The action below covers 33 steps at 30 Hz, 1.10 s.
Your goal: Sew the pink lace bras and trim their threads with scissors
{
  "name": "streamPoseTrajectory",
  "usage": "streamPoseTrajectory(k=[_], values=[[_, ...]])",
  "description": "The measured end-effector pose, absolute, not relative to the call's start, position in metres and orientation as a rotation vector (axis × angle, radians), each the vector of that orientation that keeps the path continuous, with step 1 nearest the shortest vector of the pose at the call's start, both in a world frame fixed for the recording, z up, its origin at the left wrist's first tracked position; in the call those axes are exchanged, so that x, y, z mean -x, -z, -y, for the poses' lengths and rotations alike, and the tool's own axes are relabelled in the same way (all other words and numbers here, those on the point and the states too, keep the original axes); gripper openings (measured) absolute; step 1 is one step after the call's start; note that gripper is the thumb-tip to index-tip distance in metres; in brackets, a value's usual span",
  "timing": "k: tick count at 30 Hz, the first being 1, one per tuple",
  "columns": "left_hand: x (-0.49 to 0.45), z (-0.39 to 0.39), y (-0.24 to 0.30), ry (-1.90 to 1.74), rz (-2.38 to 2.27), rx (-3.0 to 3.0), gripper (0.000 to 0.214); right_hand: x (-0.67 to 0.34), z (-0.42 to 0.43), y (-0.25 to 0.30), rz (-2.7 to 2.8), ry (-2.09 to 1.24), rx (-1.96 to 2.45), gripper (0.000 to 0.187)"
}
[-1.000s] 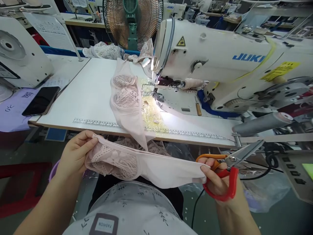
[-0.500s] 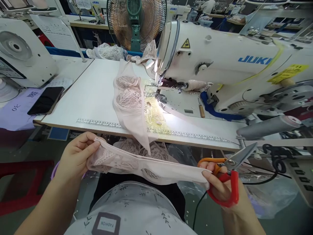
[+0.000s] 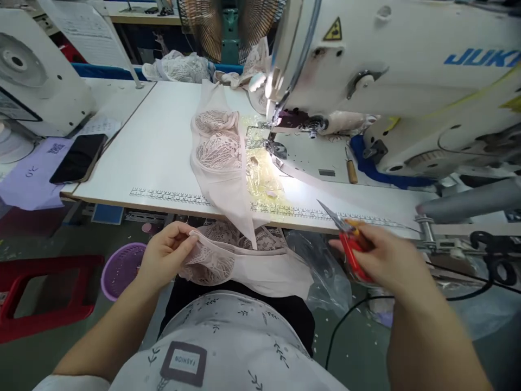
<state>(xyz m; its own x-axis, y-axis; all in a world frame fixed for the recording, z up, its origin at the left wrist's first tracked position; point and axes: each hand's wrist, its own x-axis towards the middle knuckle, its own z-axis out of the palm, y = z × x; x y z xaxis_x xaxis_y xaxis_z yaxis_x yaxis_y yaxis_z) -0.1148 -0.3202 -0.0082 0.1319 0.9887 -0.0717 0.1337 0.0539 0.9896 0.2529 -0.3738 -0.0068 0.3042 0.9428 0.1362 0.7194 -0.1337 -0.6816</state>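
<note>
In the head view, a pale pink lace bra [image 3: 260,274] is just in front of the white table [image 3: 154,146], its edge pinched by the left hand's [image 3: 166,255] fingers; the right hand [image 3: 385,255] has fingers wrapped around scissors [image 3: 353,251] (tips toward the table)

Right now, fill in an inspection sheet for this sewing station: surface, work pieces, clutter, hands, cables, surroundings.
Surface: white table, ruler scale along its near edge.
Work pieces: flat-lying bra on the table, one end hanging over the front edge; held bra below that edge.
Clutter: black phone at the left, partly on purple paper; wooden-handled tool beside the sewing machine.
Hands: left hand pinches the held bra; right hand grips scissors, tips towards the table.
Cables: black cable hanging below the table, right.
Surroundings: fan behind; red stool and purple basket at the left.
</note>
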Motion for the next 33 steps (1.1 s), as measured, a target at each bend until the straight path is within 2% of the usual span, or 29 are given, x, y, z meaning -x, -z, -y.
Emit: streamPoseTrajectory(k=[4,8,11,13,15,16,18,20,25,33], values=[[0.115,0.321,0.004,-0.997,-1.240,-1.315,0.011,-0.263,0.320,-0.017,1.815,-0.303,2.252,0.041],[0.114,0.321,0.003,-1.046,-1.220,-1.354,0.009,-0.277,0.294,-0.019,1.940,-0.257,2.333,0.028],[0.113,0.320,0.002,-1.075,-1.170,-1.412,0.005,-0.266,0.305,-0.024,1.918,-0.074,2.206,0.026],[0.113,0.320,0.001,-1.067,-1.126,-1.450,0.002,-0.240,0.322,-0.025,1.860,-0.017,1.892,0.020],[0.113,0.321,0.000,-1.059,-1.084,-1.472,0.003,-0.201,0.340,-0.015,1.913,-0.134,1.436,0.010],[0.114,0.321,0.000,-1.051,-1.071,-1.476,0.004,-0.180,0.347,-0.005,2.031,-0.298,1.160,0.015],[0.114,0.322,0.000,-1.042,-1.061,-1.474,0.005,-0.141,0.354,0.021,2.095,-0.505,0.902,0.035],[0.116,0.323,0.000,-1.031,-1.062,-1.468,0.004,-0.114,0.355,0.049,2.062,-0.619,0.939,0.046],[0.121,0.321,0.001,-1.049,-1.044,-1.474,0.008,-0.097,0.351,0.082,1.943,-0.752,0.849,0.012],[0.129,0.314,0.005,-1.156,-0.903,-1.618,0.021,-0.100,0.357,0.070,1.952,-0.814,0.919,0.025]])
